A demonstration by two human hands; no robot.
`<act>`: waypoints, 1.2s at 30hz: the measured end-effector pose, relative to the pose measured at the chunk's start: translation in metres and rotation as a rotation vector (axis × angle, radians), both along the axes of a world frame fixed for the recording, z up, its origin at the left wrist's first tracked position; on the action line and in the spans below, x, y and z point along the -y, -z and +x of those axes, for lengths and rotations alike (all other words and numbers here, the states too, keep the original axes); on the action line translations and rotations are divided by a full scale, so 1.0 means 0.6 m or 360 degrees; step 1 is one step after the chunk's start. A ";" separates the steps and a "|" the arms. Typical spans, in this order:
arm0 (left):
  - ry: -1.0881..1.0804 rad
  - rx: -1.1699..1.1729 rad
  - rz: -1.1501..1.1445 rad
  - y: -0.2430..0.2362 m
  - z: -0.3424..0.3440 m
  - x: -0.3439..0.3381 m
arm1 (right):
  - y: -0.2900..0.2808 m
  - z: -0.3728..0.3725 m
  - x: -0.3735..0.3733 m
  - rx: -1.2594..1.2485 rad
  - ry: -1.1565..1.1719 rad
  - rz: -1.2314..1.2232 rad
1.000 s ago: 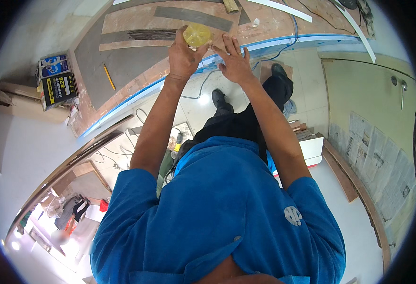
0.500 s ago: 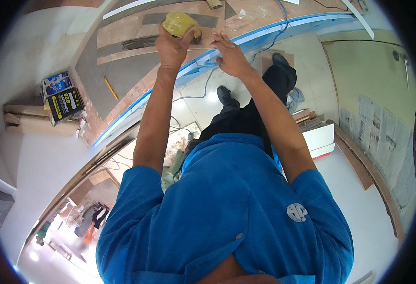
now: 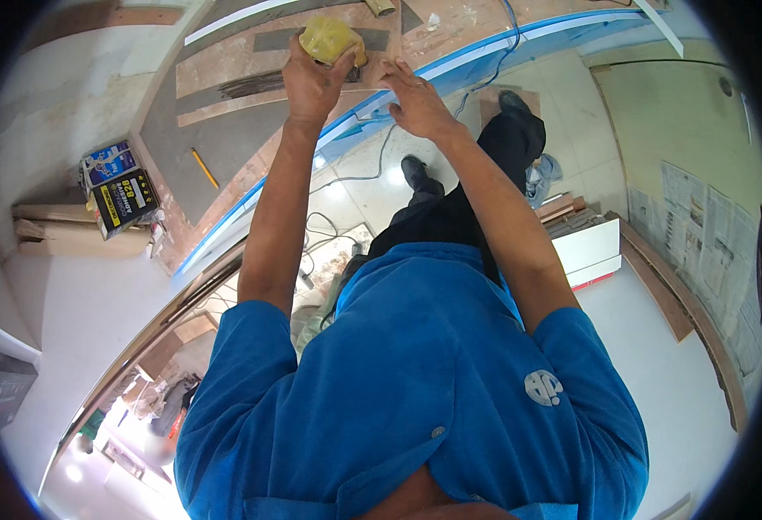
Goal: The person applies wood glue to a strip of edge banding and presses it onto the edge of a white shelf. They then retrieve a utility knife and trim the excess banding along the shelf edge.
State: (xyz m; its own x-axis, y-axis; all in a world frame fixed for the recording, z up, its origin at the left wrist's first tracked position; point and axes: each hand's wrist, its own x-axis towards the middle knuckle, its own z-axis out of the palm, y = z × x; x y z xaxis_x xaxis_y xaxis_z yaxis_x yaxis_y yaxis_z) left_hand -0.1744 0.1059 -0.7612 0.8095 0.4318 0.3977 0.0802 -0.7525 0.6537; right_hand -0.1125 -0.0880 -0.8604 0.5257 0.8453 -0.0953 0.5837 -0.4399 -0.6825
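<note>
Left grip [image 3: 311, 88] curls firmly around rounded, translucent yellow, plastic-looking container [image 3: 324, 38]: likely light, yielding; best held round sides. Right grip [image 3: 424, 106] half-open, seemingly empty, nearby.

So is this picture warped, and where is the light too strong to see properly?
In the head view, the top edge of the pale green door bows and the picture's corners go black; in its lower left, light washes out detail; glare also whitens the tiled floor beside a dark shoe; the yellow plastic bag in the left hand is fairly clear.
</note>
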 end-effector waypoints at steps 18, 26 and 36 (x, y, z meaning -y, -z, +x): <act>-0.0284 -0.0108 0.0051 -0.016 -0.039 -0.053 | -0.014 0.001 0.000 -0.0103 0.0016 -0.0042; -0.0252 -0.0087 0.0146 0.004 -0.029 -0.059 | -0.013 0.003 -0.002 -0.0069 -0.0002 -0.0025; -0.0231 -0.0127 -0.0021 0.002 -0.052 0.006 | -0.009 0.007 0.001 -0.0055 -0.0042 -0.0047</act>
